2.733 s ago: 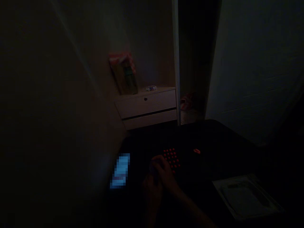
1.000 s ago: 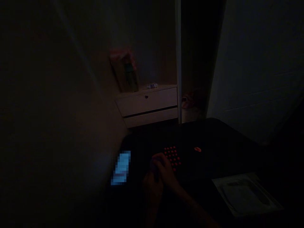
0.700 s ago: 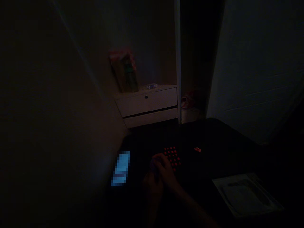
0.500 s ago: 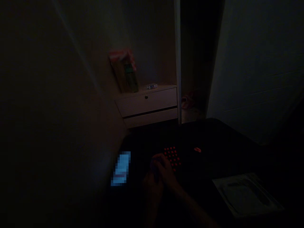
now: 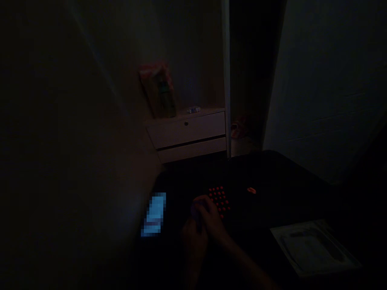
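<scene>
Head view, dark; landmark, red-dot grid (image 5: 222,203).
- Purplish object (image 5: 196,207): just left of grid, in right hand (image 5: 210,215), fingers curled round it.
- Left hand (image 5: 195,235): together with the right, probably to steady the object; its grip too dark to tell.
- Reddish piece (image 5: 251,190): right of grid, apart, reason unclear.
- Bright screen (image 5: 154,215): left of grid, likely for easy viewing.

Held obj. (image 5: 195,208) purplish; dots (image 5: 219,193) red, gridded; tabletop (image 5: 272,171) blk.; pixelated patch (image 5: 155,211) blue.
</scene>
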A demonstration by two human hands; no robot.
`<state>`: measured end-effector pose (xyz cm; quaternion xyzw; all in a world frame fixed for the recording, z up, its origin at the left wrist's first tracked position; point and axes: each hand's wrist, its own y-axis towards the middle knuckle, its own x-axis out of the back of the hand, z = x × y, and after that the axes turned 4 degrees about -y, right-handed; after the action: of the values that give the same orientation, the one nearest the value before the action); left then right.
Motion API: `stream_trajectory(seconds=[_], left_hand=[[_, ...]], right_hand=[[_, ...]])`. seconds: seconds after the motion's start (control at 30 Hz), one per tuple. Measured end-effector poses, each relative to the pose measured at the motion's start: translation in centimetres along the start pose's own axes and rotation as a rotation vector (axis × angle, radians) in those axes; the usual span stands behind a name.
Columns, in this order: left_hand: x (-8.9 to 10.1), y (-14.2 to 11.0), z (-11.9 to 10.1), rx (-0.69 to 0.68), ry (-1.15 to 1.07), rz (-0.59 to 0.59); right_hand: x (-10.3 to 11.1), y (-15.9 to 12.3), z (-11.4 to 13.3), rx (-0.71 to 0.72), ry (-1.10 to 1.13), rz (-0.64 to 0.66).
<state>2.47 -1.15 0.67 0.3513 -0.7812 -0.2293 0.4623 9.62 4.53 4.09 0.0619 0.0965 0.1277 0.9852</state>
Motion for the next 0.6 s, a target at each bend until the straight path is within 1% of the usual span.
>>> stream_trajectory(seconds=[0.13,0.23,0.4,0.6], left_hand=[[-0.04,-0.05,0.17,0.011,0.013,0.024],[-0.04,-0.1,0.26,0.003,0.026,0.023],[-0.05,-0.16,0.21,0.042,0.017,0.036],[-0.03,-0.14,0.15,0.051,0.003,0.034]], right_hand=[[0.02,0.05,-0.14,-0.009,-0.003,0.007],[0.02,0.03,-0.18,0.004,0.002,0.009],[0.03,-0.04,-0.13,0.001,-0.005,0.009],[0.0,-0.07,0.06,-0.003,0.004,0.008]])
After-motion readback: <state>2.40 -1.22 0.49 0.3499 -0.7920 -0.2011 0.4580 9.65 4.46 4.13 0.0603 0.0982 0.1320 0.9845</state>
